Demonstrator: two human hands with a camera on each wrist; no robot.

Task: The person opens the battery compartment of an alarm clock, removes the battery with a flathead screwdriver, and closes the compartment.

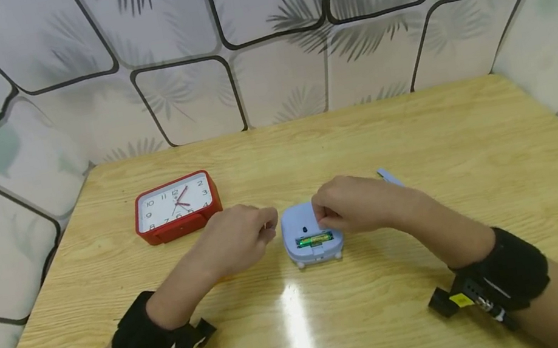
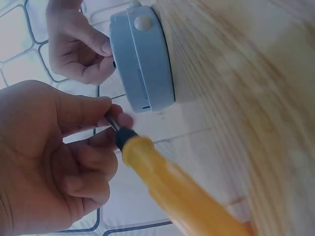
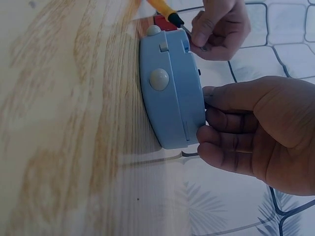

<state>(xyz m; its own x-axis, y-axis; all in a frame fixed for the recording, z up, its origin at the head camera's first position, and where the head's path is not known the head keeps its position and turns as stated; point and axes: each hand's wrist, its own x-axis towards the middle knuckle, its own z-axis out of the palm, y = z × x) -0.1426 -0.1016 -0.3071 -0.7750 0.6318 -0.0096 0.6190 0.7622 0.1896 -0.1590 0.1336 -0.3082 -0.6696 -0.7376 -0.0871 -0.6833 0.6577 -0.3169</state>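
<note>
Head view, blue clock (image 1: 313, 241) face-down, battery (image 1: 314, 239) lying left-right, right hand (image 1: 353, 203) gripping clock, left hand (image 1: 237, 237) pinching screwdriver (image 2: 167, 182).

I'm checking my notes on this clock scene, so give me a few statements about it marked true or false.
1. The left hand holds a yellow-handled screwdriver. True.
2. The blue clock lies face up. False: its back is up, with a green battery showing.
3. The red clock lies left of the blue one. True.
4. The right hand rests on the red clock. False: it touches the blue clock.
</note>
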